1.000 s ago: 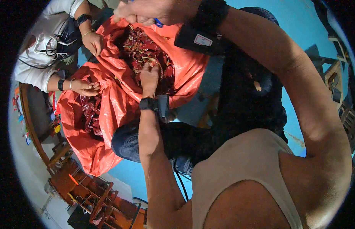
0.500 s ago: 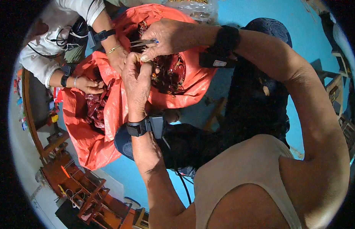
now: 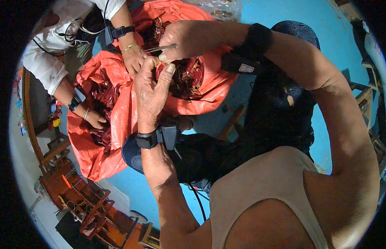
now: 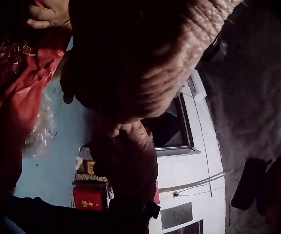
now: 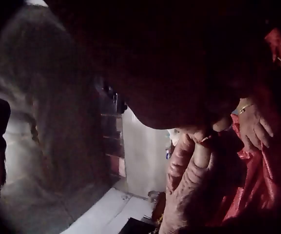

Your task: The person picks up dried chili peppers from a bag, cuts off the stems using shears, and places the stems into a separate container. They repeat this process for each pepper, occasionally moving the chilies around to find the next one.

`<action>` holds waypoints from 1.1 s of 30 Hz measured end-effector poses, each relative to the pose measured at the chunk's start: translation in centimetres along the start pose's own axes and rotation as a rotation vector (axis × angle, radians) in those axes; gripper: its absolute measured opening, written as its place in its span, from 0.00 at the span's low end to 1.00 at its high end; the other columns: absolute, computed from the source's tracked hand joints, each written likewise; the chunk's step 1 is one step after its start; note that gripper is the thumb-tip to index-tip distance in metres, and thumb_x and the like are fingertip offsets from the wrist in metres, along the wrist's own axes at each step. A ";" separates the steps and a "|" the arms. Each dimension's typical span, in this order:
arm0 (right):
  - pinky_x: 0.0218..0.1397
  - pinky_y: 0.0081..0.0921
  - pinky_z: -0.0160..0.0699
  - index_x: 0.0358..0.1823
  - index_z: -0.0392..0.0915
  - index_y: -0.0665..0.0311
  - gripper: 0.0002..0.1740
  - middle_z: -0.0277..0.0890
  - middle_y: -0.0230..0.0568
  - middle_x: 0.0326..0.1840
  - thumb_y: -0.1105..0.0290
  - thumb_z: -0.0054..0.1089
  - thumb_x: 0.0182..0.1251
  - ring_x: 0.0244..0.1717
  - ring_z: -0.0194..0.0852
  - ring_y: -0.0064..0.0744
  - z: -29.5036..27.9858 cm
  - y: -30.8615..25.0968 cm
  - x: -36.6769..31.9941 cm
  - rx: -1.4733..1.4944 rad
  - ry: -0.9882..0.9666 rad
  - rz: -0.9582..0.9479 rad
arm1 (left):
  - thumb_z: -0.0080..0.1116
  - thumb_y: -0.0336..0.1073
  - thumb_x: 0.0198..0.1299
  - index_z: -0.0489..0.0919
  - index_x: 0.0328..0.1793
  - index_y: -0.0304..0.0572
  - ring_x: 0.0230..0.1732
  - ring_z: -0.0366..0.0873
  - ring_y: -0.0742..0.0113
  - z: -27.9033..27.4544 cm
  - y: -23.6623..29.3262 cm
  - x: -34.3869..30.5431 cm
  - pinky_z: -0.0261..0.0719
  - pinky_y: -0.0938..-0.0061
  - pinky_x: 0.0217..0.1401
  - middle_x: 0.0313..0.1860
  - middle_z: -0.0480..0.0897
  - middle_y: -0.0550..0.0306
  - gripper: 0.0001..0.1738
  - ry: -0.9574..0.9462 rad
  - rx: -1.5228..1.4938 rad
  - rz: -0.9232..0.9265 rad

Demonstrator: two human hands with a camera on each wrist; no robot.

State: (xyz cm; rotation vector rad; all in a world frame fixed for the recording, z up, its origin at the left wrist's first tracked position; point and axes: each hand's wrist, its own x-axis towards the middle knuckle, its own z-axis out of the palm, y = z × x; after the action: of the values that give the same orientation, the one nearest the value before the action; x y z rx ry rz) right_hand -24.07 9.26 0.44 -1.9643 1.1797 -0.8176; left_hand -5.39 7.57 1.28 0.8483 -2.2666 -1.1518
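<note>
My left hand pinches a dried red chili between thumb and fingers, above the sack. Close against it, my right hand is curled round slim metal scissors, whose blades stick out to the left while the handle is hidden in the palm. The right thumb tip meets the left fingertips at the chili's end. Below them an orange-red woven sack holds dried chilies and stem bits. In the right wrist view, the left fingers meet my shadowed right hand.
Another person's hand is at the sack's rim, and their other hand reaches into a second red sack with chilies. A clear plastic bag lies behind. Wooden furniture stands at lower left.
My left hand has come up out of the chilies and now holds one. The right hand moved down to meet it. The other person's far hand moved to the sack rim, their near hand deeper in.
</note>
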 end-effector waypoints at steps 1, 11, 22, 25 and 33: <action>0.27 0.32 0.67 0.23 0.75 0.70 0.26 0.69 0.49 0.16 0.50 0.47 0.55 0.19 0.68 0.36 0.3 0.1 -0.1 -0.068 0.047 -0.076 | 0.54 0.32 0.54 0.68 0.30 0.38 0.26 0.59 0.76 0.4 0.7 0.1 0.62 0.81 0.28 0.24 0.65 0.64 0.08 -0.006 -0.004 0.004; 0.31 0.30 0.66 0.29 0.71 0.68 0.16 0.69 0.43 0.23 0.60 0.46 0.61 0.26 0.67 0.37 -0.4 1.6 -0.3 -0.207 0.211 -0.337 | 0.52 0.34 0.58 0.72 0.38 0.37 0.28 0.64 0.78 0.5 -0.4 0.2 0.65 0.82 0.30 0.27 0.72 0.64 0.08 0.120 -0.051 0.034; 0.25 0.38 0.69 0.34 0.69 0.61 0.17 0.70 0.47 0.20 0.53 0.49 0.59 0.23 0.71 0.50 -0.4 -1.6 -2.4 -0.547 0.215 -0.079 | 0.52 0.33 0.58 0.75 0.41 0.36 0.29 0.66 0.83 -0.2 -0.2 0.3 0.64 0.89 0.31 0.31 0.74 0.67 0.09 0.307 -0.394 -0.073; 0.20 0.40 0.67 0.25 0.64 0.62 0.23 0.65 0.45 0.15 0.46 0.48 0.57 0.18 0.70 0.45 -0.1 -2.1 -2.4 -0.450 0.337 -0.163 | 0.53 0.35 0.57 0.75 0.41 0.38 0.24 0.64 0.83 0.2 0.7 0.2 0.61 0.89 0.26 0.28 0.74 0.68 0.09 0.381 -0.375 -0.089; 0.21 0.39 0.69 0.26 0.65 0.63 0.21 0.67 0.46 0.15 0.50 0.50 0.56 0.19 0.70 0.47 0.9 -0.6 -2.0 -0.625 0.431 -0.313 | 0.51 0.30 0.57 0.75 0.40 0.37 0.27 0.64 0.83 -0.3 -0.2 -0.4 0.62 0.88 0.27 0.28 0.72 0.69 0.07 0.370 -0.346 -0.115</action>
State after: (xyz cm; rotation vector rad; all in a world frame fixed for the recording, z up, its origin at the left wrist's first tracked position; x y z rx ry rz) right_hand -23.85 11.53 0.04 -2.6148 1.5320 -1.1798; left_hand -4.86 7.57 1.29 0.9656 -1.6807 -1.2692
